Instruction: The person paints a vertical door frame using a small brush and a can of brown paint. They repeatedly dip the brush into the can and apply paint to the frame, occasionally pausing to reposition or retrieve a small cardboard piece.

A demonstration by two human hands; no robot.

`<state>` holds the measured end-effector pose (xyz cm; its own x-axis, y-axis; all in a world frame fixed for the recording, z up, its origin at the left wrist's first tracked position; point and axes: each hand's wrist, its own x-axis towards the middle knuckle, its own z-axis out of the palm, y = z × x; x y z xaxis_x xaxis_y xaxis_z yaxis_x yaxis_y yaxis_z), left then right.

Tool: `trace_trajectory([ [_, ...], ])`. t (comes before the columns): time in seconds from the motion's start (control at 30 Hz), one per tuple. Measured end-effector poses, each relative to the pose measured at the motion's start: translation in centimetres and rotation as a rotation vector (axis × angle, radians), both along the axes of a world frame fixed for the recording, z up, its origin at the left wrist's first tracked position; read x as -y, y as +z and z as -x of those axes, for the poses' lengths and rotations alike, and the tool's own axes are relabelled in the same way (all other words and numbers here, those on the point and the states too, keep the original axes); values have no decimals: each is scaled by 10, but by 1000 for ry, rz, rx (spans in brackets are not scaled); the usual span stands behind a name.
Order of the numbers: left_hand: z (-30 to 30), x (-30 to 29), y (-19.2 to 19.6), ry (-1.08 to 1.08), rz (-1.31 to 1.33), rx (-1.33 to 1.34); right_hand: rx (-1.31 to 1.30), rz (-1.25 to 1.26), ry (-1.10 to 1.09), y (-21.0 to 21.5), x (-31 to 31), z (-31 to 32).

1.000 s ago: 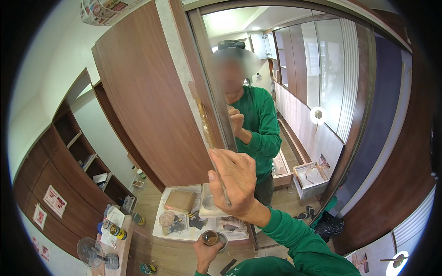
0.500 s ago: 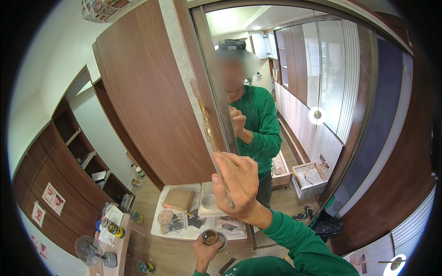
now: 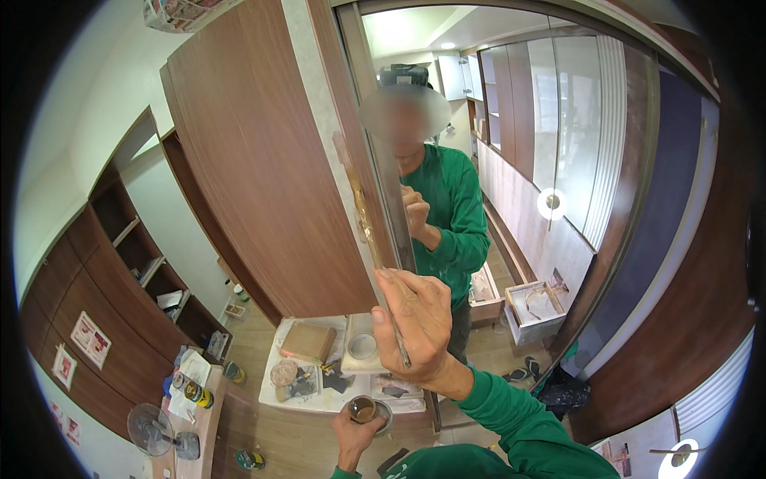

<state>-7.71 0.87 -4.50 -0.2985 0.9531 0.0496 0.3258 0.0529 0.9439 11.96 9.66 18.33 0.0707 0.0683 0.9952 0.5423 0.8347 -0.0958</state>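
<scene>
Left hand (image 3: 357, 435), at 6 o'clock: fingers closed around a small round tin (image 3: 364, 409). Right hand (image 3: 416, 327), just above at 12 o'clock of the tin: fingers pinch a thin brush (image 3: 369, 231) against the wooden door's edge (image 3: 351, 160). Beyond, at 12 o'clock: mirror (image 3: 519, 160) reflecting the person.

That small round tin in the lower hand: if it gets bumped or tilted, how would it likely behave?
The open tin sits cupped from below in the left hand, lidless with dark-amber contents showing, so tilting would probably spill it. It looks small and rigid, likely light. Its round shape suggests it could roll if dropped onto the floor.
</scene>
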Motion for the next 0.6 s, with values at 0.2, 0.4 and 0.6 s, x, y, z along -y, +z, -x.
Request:
trace_trajectory([
  [0.2, -2, 1, 5, 0, 21, 38, 9, 10, -4, -2, 2, -1],
  [0.4, -2, 1, 6, -3, 19, -29, 5, 24, 8, -6, 3, -1],
  [0.6, -2, 0, -1, -1, 22, 18, 14, 28, -2, -9, 4, -2],
])
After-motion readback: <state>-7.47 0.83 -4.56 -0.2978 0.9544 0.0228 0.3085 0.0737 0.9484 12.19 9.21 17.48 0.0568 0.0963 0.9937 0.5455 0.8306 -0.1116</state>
